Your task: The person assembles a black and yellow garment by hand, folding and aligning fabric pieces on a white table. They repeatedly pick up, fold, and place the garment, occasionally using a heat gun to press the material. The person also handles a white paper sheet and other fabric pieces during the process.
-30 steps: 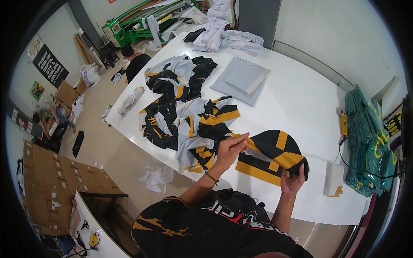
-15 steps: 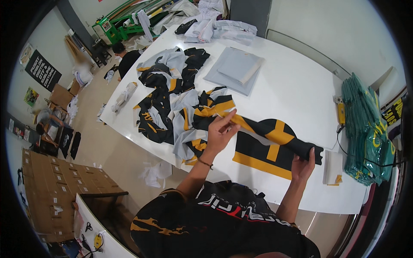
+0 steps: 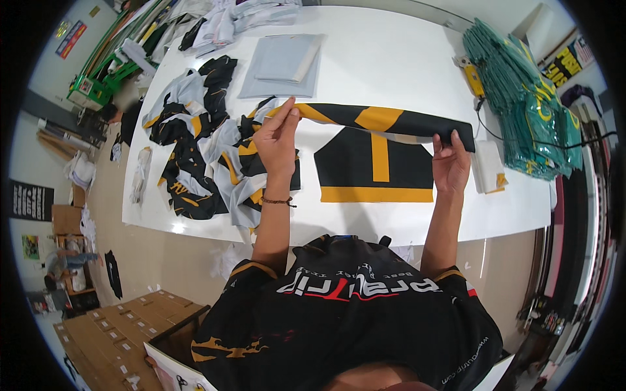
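A long black and yellow fabric strip is stretched between my hands above the white table. My left hand pinches its left end between thumb and fingers. At the other end, my right hand grips the strip near its black corner. Below it lies a flat black fabric panel with a yellow vertical bar and a yellow lower band; the strip covers the panel's top edge. Beside my left hand is a loose heap of black, grey and yellow fabric pieces.
Flat grey sheets lie farther back on the white table. Green plastic-wrapped garments are piled at right, near a yellow tool with a cord. White cloth is bundled at the far left; cardboard boxes stand lower left.
The strip was twisted and slanting down to the right; now it is pulled flatter and nearly level. My right hand has risen with its end. The whole view has turned.
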Tool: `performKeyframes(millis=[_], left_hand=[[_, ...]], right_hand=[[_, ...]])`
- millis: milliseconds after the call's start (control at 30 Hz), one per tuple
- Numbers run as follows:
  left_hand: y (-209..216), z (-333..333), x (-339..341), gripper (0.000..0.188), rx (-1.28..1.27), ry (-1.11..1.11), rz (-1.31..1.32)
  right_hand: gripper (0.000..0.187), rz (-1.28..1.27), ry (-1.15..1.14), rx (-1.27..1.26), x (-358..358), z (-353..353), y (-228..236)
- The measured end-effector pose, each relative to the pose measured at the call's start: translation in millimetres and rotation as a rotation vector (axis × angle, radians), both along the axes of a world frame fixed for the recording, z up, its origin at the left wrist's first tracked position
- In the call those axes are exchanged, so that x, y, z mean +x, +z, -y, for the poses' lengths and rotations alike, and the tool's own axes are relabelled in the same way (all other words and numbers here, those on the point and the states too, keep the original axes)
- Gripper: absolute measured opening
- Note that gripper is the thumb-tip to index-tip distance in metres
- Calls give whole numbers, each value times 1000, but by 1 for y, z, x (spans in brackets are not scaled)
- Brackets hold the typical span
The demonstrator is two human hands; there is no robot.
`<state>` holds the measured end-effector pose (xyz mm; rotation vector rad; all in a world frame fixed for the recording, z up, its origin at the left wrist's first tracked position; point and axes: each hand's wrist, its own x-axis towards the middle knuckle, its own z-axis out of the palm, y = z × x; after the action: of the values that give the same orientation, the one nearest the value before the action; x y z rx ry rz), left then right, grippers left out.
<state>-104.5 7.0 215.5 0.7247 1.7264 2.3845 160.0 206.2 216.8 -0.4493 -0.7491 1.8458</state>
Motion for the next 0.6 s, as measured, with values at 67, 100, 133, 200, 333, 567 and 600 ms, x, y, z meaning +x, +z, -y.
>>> performKeyframes(millis=[67,100,133,200,333,567,600], left_hand=[[1,-1,4,30,47,-49,64],[-4,-2,3,31,43,-73,73],[-6,-3,4,31,31,-75,76],[-8,-5,5,31,7,-79,81],[-10,-9,5,29,-11,-13,70],[-14,-13,8,29,-42,-50,99],[-13,-14,10,30,-60,-47,98]], right_hand=[[10,-54,-3,43,-3,13,14],[17,-96,34,92,4,7,3],[17,-41,16,87,9,4,-2],[18,70,-21,73,18,-1,-11],[20,499,-226,92,10,12,10],[30,651,-260,-45,29,1,2],[31,662,-262,-76,28,2,2]])
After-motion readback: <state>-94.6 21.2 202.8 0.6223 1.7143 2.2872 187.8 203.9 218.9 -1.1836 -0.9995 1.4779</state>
